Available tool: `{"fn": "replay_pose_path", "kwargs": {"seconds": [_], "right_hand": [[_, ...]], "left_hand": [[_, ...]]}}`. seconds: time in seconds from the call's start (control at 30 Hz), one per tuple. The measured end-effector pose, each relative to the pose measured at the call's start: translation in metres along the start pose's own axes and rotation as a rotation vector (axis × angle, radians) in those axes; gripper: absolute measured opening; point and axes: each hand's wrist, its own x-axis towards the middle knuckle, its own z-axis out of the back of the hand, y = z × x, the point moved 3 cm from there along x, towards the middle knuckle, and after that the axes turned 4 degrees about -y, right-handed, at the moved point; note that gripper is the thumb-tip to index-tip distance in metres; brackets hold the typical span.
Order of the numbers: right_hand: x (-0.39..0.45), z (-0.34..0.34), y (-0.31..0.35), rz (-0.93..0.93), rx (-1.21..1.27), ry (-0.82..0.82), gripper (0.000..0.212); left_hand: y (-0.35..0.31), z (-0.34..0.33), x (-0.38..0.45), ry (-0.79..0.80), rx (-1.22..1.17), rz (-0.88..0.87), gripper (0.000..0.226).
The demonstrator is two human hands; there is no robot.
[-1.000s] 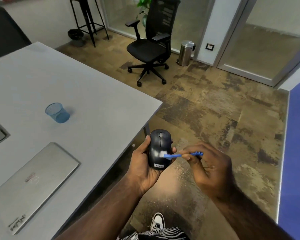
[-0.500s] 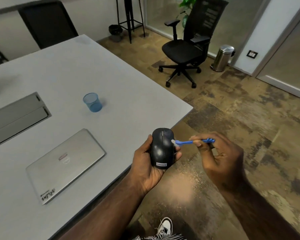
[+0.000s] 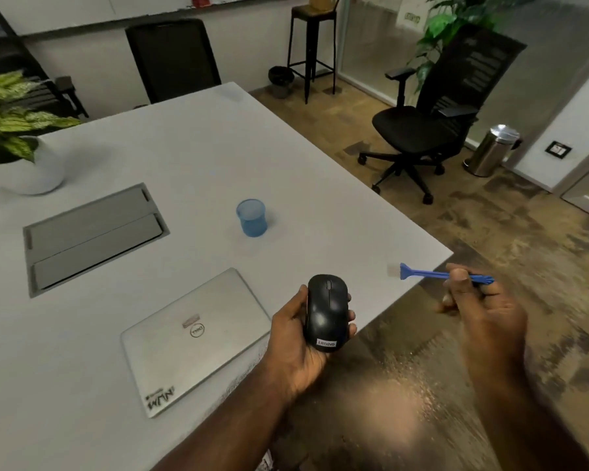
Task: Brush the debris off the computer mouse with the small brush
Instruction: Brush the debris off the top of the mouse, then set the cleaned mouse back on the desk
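Observation:
A black computer mouse [image 3: 327, 311] with a Lenovo label rests upright in my left hand [image 3: 291, 348], held just above the near right part of the grey table. My right hand [image 3: 480, 311] pinches the handle of a small blue brush [image 3: 436, 274]. The brush's white bristle end points left and hovers over the table's right corner. A clear gap separates the brush from the mouse.
On the grey table [image 3: 184, 158] lie a closed silver laptop [image 3: 198, 338], a small blue cup [image 3: 252, 218], a grey cable hatch [image 3: 92, 236] and a potted plant [image 3: 17, 144]. Black office chairs [image 3: 432, 120], a stool [image 3: 312, 45] and a steel bin [image 3: 493, 149] stand on the floor beyond.
The brush has lifted off the mouse and moved away to the right. My left hand has carried the mouse over the table's edge, and the view has swung left.

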Motion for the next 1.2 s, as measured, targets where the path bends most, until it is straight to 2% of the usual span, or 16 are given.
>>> {"fn": "replay_pose_path", "kwargs": {"seconds": [0.1,0.2,0.3,0.4,0.6,0.8,0.93,1.07,1.2], "right_hand": [[-0.015,-0.044,-0.021,-0.34,0.215,0.088,0.015],[-0.034,-0.08,-0.04,-0.571,0.325,0.204,0.018],[-0.051,-0.107,-0.063,-0.691,0.289,0.28,0.03],[-0.061,-0.125,-0.088,-0.758,0.184,0.319,0.02],[-0.05,-0.158,-0.121,-0.743,-0.089,0.388,0.02],[-0.025,-0.184,-0.14,-0.663,-0.208,0.424,0.012],[0.002,-0.192,-0.158,-0.628,-0.265,0.456,0.015],[0.028,-0.197,-0.186,-0.59,-0.342,0.477,0.013],[0.052,-0.205,-0.216,-0.531,-0.432,0.514,0.011]], "left_hand": [[-0.03,0.025,0.004,0.008,-0.014,-0.018,0.043],[-0.056,0.049,0.013,-0.03,0.0,-0.028,0.037],[-0.075,0.069,0.025,-0.119,0.021,-0.053,0.038],[-0.083,0.087,0.037,-0.212,0.106,-0.094,0.037],[-0.084,0.099,0.062,-0.287,0.202,-0.137,0.028],[-0.084,0.099,0.097,-0.306,0.194,-0.121,0.024],[-0.084,0.092,0.127,-0.319,0.154,-0.115,0.024],[-0.079,0.084,0.159,-0.335,0.177,-0.117,0.021],[-0.073,0.089,0.198,-0.374,0.247,-0.107,0.028]]}}
